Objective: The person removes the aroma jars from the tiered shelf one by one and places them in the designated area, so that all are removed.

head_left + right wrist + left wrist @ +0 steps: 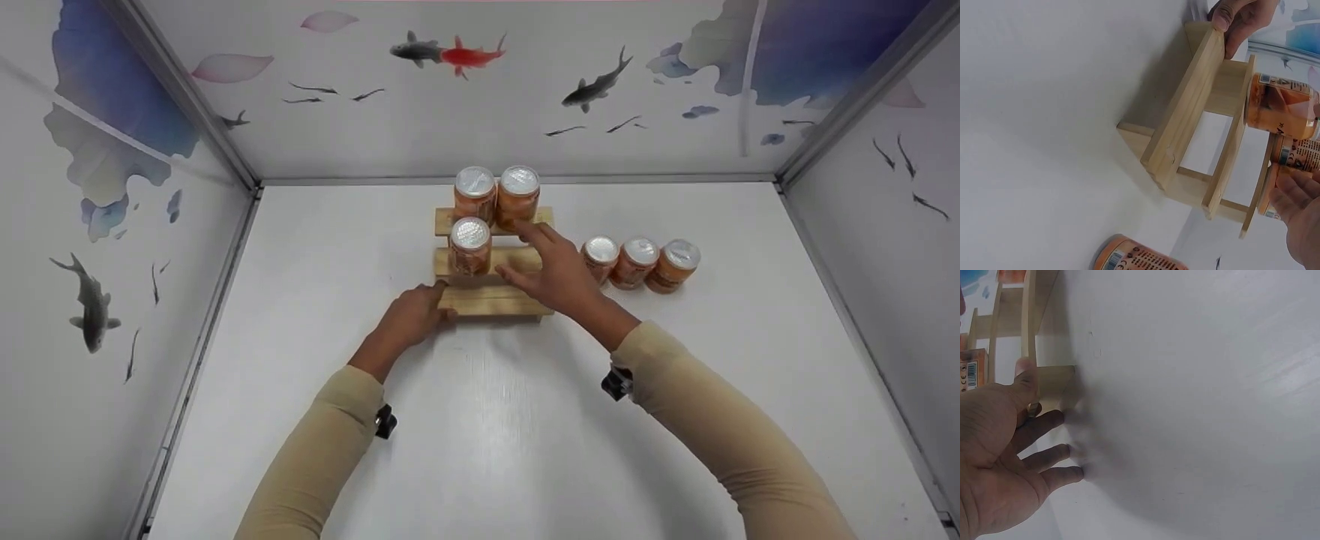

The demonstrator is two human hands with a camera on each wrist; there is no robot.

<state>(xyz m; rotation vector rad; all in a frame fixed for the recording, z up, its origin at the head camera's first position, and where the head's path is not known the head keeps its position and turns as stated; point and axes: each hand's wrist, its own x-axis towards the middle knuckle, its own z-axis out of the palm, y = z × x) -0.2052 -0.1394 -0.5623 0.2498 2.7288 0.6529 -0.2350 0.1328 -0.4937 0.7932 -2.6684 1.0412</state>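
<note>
A three-step wooden rack [495, 301] stands on the white table. Two orange cans with silver lids are side by side on its top step, a left can [475, 196] and a right can [518, 199]. A third orange can [470, 247] stands at the left of the middle step. My left hand [411, 315] pinches the left end of the lowest step, thumb above [1025, 374], its other fingers spread. My right hand [564, 276] has its fingers extended against the right top can [1270, 194], with the thumb apart; the palm hides part of the middle step.
Several similar items stand right of the rack: a near can [600, 253], a middle can [636, 262] and a far can [673, 265] in a row on the table [450, 450]. A printed back wall [480, 135] rises behind the rack, with side walls left and right.
</note>
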